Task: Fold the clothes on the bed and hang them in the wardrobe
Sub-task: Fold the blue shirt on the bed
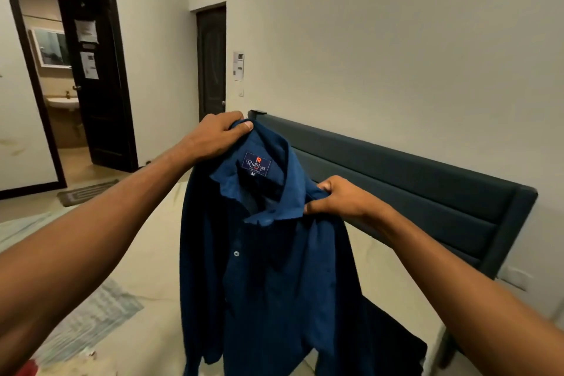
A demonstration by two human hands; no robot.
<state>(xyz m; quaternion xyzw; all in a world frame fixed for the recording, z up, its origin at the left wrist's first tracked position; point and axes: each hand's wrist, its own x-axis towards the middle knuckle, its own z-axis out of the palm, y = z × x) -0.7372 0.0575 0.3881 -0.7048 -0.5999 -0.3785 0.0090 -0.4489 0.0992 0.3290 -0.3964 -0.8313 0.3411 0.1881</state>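
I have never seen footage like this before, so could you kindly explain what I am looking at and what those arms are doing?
There is no machine here: a person wears a camera on the head, looking forward and down, so you see their own arms. The left hand and the right hand each grip the shoulders of a dark blue shirt, fingers curled round the cloth, holding it up above a bed with a dark headboard. A black garment lies on the bed behind the shirt. An open bathroom door stands at the left.

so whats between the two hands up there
In the head view, the blue shirt's collar spans the gap, its brand label facing the camera. The left hand grips one shoulder, the right hand the other.
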